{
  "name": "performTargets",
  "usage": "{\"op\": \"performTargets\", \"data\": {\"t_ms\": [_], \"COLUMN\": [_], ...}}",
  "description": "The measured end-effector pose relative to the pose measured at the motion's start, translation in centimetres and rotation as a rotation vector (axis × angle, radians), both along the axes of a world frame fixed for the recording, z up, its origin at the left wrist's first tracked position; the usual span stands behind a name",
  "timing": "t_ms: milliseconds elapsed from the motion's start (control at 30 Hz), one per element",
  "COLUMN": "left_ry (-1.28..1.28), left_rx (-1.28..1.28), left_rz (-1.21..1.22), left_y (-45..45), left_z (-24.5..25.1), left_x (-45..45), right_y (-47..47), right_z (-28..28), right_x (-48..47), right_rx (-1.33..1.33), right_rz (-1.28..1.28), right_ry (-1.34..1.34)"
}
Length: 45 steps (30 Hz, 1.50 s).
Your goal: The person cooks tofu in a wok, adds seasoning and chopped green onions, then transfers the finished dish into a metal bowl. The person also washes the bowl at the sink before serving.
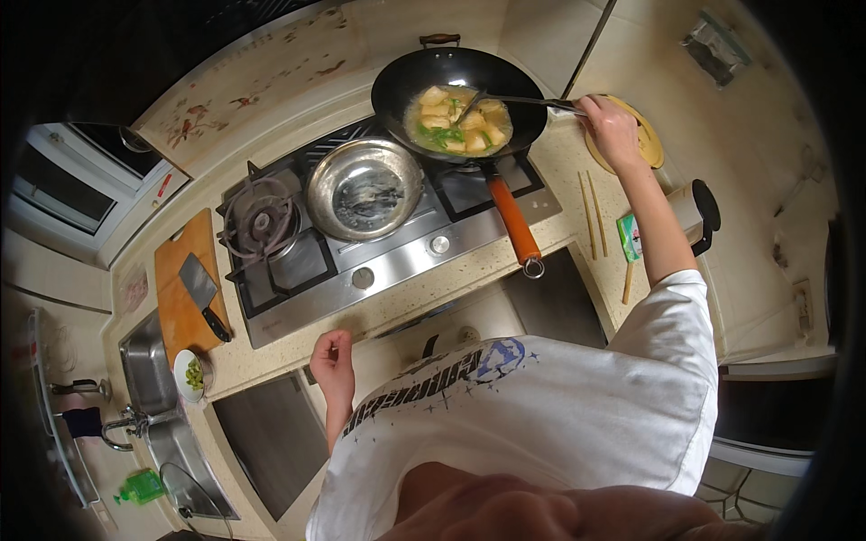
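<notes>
My right hand (612,128) grips the end of a metal spatula (517,100). The spatula's blade dips into a black wok (392,88) on the right side of the stove. Pale yellow chunks that look like tofu (436,110) sit in broth there, with green pieces (443,137) among them. The wok's orange handle (513,216) points towards me over the counter edge. Loosely curled and seemingly holding nothing, my left hand (335,358) hangs by the counter's front edge, below the stove knobs.
A metal pan (318,193) with wet residue sits left of the wok on the gas stove (298,314). Further left, a cleaver (198,280) lies on a wooden board (183,324), near a bowl of chopped greens (183,385) and the sink (145,358). Chopsticks (590,216) and a yellow plate (651,145) are right.
</notes>
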State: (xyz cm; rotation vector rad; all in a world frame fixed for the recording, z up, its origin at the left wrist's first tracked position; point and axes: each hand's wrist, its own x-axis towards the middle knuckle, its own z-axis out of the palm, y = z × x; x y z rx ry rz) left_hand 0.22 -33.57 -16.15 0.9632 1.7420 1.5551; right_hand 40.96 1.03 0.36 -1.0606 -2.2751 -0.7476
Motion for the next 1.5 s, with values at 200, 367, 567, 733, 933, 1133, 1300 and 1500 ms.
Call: {"op": "performTargets", "data": {"t_ms": [200,367,567,733,933,1133,1300,1500], "left_ry": [-0.029,-0.054,-0.038,-0.003,-0.059,-0.080,-0.056,-0.043], "left_rx": [-0.052,-0.038,0.017,0.061,0.169,0.171,0.172,0.137], "left_rz": [0.002,-0.019,0.027,0.048,0.103,0.228,0.353,0.396], "left_y": [-0.2,0.0,0.4,0.2,-1.2,-3.9,-5.9,-7.4], "left_z": [0.6,0.7,0.8,0.7,1.0,0.4,-0.9,-1.5], "left_x": [0.7,0.8,0.7,-0.3,-1.7,-3.5,-4.8,-6.0], "right_y": [-0.5,-1.1,-2.6,-5.9,-8.0,-5.6,-2.4,-1.5], "right_z": [-5.7,-8.0,2.1,15.9,29.1,35.0,37.1,37.9], "right_x": [0.8,2.3,-1.0,-8.0,-17.9,-27.7,-31.2,-32.1], "right_rx": [-0.032,-0.197,0.019,0.331,0.587,0.648,0.654,0.592], "right_rz": [-0.092,-0.078,0.075,0.433,0.517,0.305,0.169,0.052], "right_ry": [0.218,0.291,0.321,0.590,0.352,0.236,0.257,0.283]}}
